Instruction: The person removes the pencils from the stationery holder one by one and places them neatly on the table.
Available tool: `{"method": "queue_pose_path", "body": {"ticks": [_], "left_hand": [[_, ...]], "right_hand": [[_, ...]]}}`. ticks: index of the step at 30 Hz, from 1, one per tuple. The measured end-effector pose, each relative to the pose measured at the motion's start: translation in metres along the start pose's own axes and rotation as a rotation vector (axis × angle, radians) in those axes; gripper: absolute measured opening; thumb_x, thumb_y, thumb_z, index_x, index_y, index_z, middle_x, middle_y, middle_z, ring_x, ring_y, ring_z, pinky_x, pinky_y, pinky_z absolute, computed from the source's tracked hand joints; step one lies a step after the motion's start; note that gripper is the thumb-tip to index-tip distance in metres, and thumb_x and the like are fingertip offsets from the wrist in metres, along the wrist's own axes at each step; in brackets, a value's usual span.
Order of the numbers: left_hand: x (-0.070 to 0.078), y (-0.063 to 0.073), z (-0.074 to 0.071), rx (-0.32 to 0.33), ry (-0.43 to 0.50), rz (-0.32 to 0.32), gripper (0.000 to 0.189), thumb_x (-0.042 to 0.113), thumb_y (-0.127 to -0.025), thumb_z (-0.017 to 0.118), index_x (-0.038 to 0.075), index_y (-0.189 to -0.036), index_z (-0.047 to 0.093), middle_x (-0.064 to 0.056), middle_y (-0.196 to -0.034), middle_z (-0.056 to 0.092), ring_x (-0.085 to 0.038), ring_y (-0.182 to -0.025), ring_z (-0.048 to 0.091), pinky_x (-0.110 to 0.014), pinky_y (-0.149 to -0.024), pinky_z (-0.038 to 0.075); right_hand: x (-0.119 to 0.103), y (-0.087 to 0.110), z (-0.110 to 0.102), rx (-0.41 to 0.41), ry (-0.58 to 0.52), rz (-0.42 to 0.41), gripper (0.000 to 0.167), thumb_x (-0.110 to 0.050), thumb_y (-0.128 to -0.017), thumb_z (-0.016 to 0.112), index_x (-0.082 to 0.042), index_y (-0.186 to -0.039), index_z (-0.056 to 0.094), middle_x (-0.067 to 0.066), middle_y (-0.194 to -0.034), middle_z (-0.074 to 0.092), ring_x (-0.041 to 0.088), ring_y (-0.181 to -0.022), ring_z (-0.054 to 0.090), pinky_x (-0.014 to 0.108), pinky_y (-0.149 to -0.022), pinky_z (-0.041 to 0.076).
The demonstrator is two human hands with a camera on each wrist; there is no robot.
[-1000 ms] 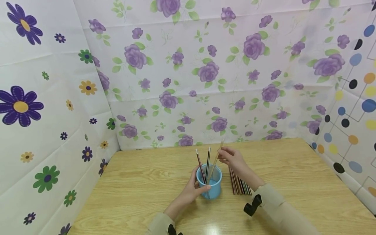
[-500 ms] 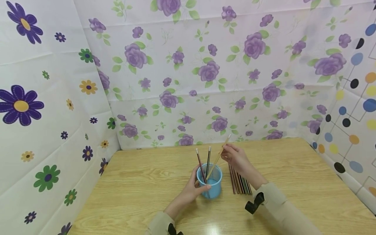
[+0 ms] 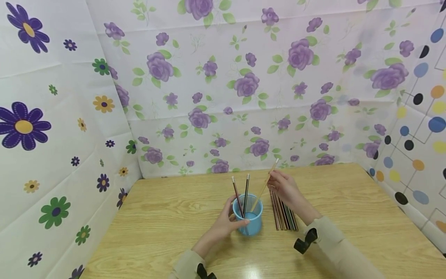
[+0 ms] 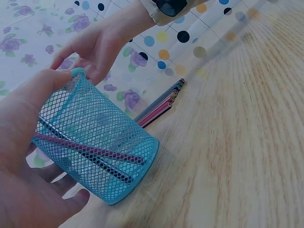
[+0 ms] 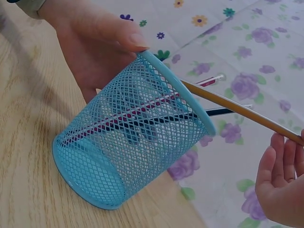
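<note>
A light blue mesh pencil cup (image 3: 251,226) stands on the table, and my left hand (image 3: 222,225) grips its side with the thumb up at the rim. Inside lean a dark red pencil (image 3: 236,192) and a black pencil (image 3: 246,190), both with white tips upward. My right hand (image 3: 285,190) pinches a yellow pencil (image 3: 263,191) near its upper, white-tipped end, right of the cup. The yellow pencil slants down toward the cup, its lower end overlapping the rim in the right wrist view. Part of the left hand is hidden behind the cup.
A row of several pencils (image 3: 283,217) lies flat on the wooden table (image 3: 174,217), just right of the cup and under the right forearm. Floral cloth (image 3: 209,97) hangs behind the table, with patterned cloths at both sides.
My right hand has moved right and slightly up with the yellow pencil, whose lower end has risen from deeper in the cup. The left hand and cup stay in place.
</note>
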State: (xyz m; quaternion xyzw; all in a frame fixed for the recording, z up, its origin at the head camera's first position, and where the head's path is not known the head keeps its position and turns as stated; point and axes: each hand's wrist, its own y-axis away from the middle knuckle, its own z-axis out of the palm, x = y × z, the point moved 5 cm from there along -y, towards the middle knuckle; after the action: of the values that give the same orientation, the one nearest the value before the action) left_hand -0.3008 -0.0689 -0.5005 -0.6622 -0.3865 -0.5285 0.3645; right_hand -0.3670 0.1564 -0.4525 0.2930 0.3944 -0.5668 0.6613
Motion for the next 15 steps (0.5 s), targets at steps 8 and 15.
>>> {"method": "queue_pose_path", "body": {"ticks": [8,15], "left_hand": [[0.0047,-0.0008,-0.0030,-0.007,-0.035,0.012,0.089,0.022,-0.089,0.078,0.017,-0.158,0.021,-0.023,-0.156,0.033,-0.040,-0.142,0.033,-0.056,-0.114,0.032],[0.0080,-0.0002,-0.0035,-0.010,-0.054,0.020,0.088,0.020,-0.088,0.079,0.015,-0.157,0.023,-0.021,-0.155,0.035,-0.040,-0.141,0.035,-0.056,-0.113,0.034]], "right_hand": [[-0.0047,-0.0002,-0.0032,-0.059,0.002,-0.049,0.013,-0.015,-0.101,0.060,-0.016,-0.089,0.065,-0.006,-0.083,0.066,0.007,-0.077,0.063,0.021,-0.077,0.055],[-0.0079,-0.0001,-0.0066,0.000,0.022,-0.027,0.022,-0.013,-0.104,0.052,-0.015,-0.086,0.065,-0.003,-0.083,0.065,0.009,-0.078,0.063,0.023,-0.077,0.055]]}}
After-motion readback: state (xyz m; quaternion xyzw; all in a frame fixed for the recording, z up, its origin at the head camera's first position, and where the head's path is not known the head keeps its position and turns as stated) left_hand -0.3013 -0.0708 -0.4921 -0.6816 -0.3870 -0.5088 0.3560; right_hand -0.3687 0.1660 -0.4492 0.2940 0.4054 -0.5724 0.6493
